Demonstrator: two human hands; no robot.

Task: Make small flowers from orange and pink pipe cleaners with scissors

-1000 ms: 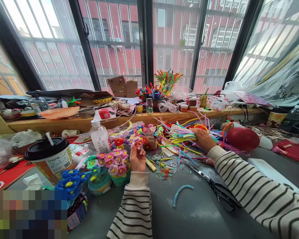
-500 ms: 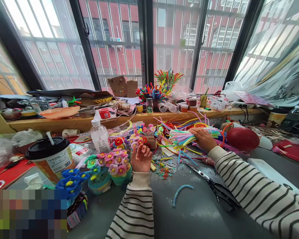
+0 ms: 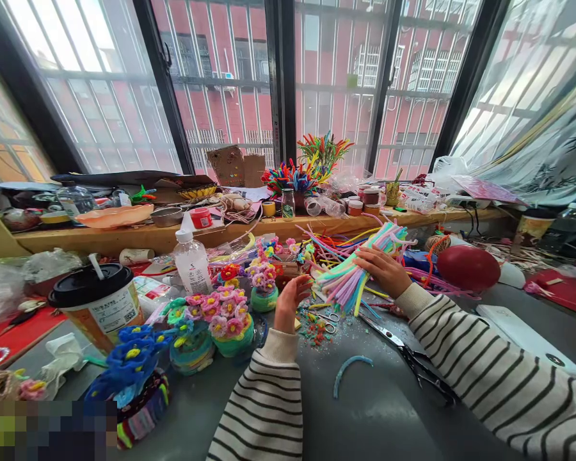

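Pastel pipe cleaners (image 3: 350, 278) in bundle, clamped mid-length by right hand (image 3: 384, 269), raised off table (image 3: 379, 416), loose ends fanned toward 7 o'clock. Left hand (image 3: 290, 301) empty, fingers apart, at 9 o'clock of bundle ends, not touching. Step, by judgement: drawing one stem; calls for left fingertips pinching single end while right grip steadies rest. Earlier: bundle flat on pile, left hand holding flower pot (image 3: 264, 293), now standing at its 9 o'clock

A pixelated patch (image 3: 43, 435) at seven o'clock masks the desk (image 3: 379, 416) corner, both striped sleeves (image 3: 264, 410) run off the bottom edge, the pipe-cleaner bundle (image 3: 355, 275) covers the right hand's (image 3: 384, 269) thumb, and the cup (image 3: 98, 307) label is too small to read.
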